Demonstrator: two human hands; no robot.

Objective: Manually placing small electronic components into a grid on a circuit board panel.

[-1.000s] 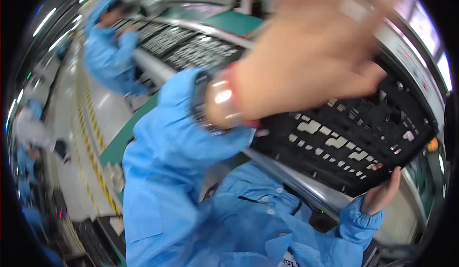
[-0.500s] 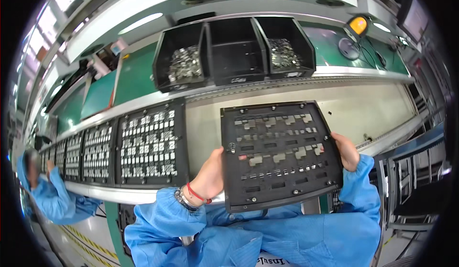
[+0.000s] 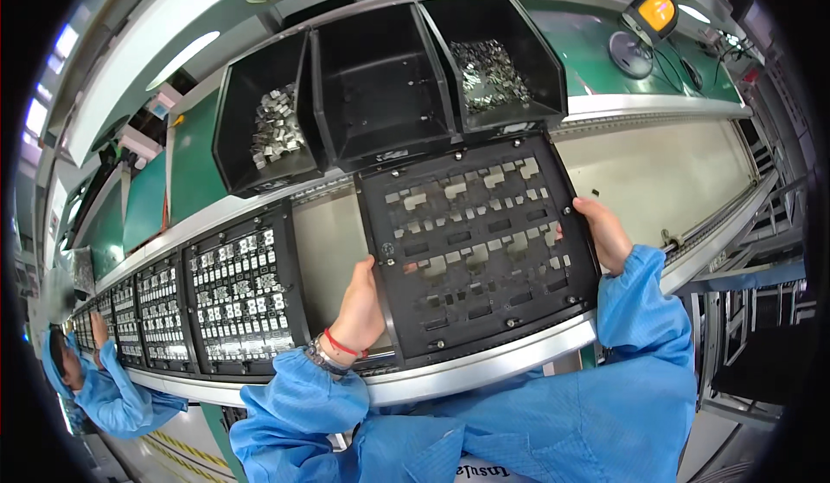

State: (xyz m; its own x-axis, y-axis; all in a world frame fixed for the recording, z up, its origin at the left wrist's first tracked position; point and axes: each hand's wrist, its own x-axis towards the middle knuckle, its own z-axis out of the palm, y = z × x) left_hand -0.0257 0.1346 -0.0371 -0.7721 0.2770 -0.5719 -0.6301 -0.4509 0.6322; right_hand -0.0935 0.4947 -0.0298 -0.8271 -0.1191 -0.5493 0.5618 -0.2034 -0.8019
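Between my hands is a black tray (image 3: 475,333) with rows of cut-outs and small screws along its rim. It lies over the conveyor line, in front of the bins; whether it fully rests there I cannot tell. My left hand (image 3: 356,312) grips its left edge, thumb up along the side. At the opposite edge, my right hand (image 3: 605,236) holds the tray with the thumb near the top face and the fingers partly hidden beneath. Pale surface and bits of skin show through the cut-outs.
Beyond the tray stand three black bins; the left and right ones hold shiny metal pieces (image 3: 278,128) and smaller metal bits (image 3: 491,75). Leftward runs a row of filled black trays (image 3: 292,284). A co-worker's hand (image 3: 99,332) is at its far end. A yellow-and-black device (image 3: 653,16) sits back right.
Both hands have moved the tray forward, away from my body, and over the line close to the bins. My grip stays at both sides. The whole view has shifted and tilted.
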